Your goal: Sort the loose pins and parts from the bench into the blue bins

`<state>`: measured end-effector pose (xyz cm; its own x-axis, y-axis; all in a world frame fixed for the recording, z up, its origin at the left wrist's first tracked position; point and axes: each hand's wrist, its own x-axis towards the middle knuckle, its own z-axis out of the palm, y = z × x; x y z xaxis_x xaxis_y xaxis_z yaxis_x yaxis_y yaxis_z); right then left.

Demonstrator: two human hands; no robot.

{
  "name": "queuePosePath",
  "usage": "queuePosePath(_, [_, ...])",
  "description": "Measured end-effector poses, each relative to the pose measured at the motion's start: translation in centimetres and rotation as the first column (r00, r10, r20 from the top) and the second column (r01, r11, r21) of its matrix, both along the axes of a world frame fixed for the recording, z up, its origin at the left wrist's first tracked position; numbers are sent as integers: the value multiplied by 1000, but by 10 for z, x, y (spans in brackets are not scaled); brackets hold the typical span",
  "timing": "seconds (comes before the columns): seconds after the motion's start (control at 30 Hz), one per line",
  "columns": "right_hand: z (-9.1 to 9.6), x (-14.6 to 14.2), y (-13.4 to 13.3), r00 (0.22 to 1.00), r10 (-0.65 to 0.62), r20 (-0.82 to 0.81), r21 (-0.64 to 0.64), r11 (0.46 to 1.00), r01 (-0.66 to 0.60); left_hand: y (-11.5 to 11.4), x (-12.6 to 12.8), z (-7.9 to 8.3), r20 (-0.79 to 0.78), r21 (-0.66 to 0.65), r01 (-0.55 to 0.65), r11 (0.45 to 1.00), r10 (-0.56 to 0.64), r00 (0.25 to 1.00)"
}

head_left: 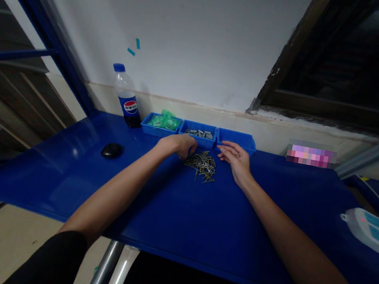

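Note:
A loose pile of long thin screws point(205, 165) lies on the blue table. My left hand point(185, 146) is at the pile's upper left edge, just in front of the middle blue bin point(197, 140). Its fingers are curled down, and whatever they may hold is hidden. Short grey pieces point(200, 133) fill part of that bin. To the right of the pile, my right hand point(237, 159) hovers by the front of the right blue bin point(249, 145), fingers stretched out and no object visible in them. Green plastic bags point(164, 120) sit in the left blue bin point(156, 132).
A cola bottle point(128, 102) stands left of the bins, with a black mouse-like object point(112, 150) in front. On the right lie a white power strip point(375, 232) and a blurred pink item point(310, 156). A wall point(200, 41) closes off the back of the blue table point(176, 218).

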<state>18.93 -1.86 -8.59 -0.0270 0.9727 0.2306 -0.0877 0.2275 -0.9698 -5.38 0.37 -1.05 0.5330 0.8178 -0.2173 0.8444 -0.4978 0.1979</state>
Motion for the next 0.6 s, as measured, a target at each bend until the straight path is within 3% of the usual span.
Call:
queuePosePath(0.23, [2, -1, -3, 1000, 2, 19, 5, 1000, -2, -3, 0, 10, -2, 42, -46, 998, 46, 999])
queuePosePath(0.37, [5, -1, -5, 999, 22, 28, 4, 1000, -22, -5, 7, 16, 199, 73, 22, 997, -36, 979])
queuePosePath(0.5, [7, -3, -6, 996, 47, 80, 8, 999, -47, -6, 17, 15, 430, 124, 95, 988, -140, 892])
queuePosePath(0.6, [6, -4, -6, 990, 93, 104, 2, 996, -93, -9, 22, 13, 520, 146, 97, 985, -159, 839])
